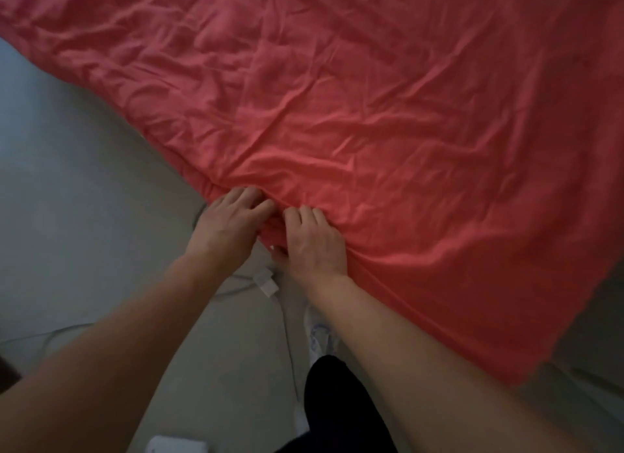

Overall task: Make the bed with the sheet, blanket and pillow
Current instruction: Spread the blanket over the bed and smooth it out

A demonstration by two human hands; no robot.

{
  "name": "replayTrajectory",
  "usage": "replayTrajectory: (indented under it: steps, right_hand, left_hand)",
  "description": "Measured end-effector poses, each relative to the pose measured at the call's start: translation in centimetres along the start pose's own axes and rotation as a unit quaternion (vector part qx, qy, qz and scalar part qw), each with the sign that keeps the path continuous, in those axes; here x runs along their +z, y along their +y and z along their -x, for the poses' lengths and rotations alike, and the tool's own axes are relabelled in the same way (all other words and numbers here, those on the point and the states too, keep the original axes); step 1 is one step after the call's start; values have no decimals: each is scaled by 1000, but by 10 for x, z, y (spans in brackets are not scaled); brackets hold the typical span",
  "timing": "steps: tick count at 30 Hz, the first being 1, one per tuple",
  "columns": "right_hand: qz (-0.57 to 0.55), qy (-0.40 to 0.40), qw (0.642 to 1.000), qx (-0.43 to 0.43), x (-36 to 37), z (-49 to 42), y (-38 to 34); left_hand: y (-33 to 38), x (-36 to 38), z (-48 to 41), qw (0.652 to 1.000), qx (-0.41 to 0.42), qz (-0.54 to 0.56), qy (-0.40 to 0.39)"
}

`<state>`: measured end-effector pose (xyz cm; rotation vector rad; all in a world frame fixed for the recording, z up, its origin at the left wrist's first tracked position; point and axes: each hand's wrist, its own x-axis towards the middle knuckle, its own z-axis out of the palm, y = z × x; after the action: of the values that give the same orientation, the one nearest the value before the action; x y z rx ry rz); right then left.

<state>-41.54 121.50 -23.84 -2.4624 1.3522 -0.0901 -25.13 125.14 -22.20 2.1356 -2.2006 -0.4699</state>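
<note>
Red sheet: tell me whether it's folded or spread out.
Spread out. The red sheet lies wide and wrinkled, draping down at the near corner, where the left hand touches it and the right hand pinches it.

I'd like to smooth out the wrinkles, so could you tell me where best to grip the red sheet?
Probably the sheet at its bunched near corner, by the left hand and right hand, coming from the floor side: folds gather there, while the top lies flat.
</note>
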Motion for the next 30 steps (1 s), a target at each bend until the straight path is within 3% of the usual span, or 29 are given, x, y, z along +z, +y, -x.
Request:
replayTrajectory:
  steps: [7,16,22,25,30]
  right_hand:
    - [-56,14,998,-18,6,-1,6]
    - [1,-72,996,-58,28,23,-54]
    - [-14,-47,994,-94,45,-23,-153]
    - [34,-12,994,-104,55,-74,-197]
    - [132,47,990,-21,66,-152,-231]
  left_hand:
    - [-27,-9,-15,994,62,82,-46]
    - [-77,0,41,983,90,134,-87]
    - [-180,-41,69,996,29,81,-12]
    - [-232,-56,76,998,-15,61,0]
    - [-283,-68,81,995,-58,81,21]
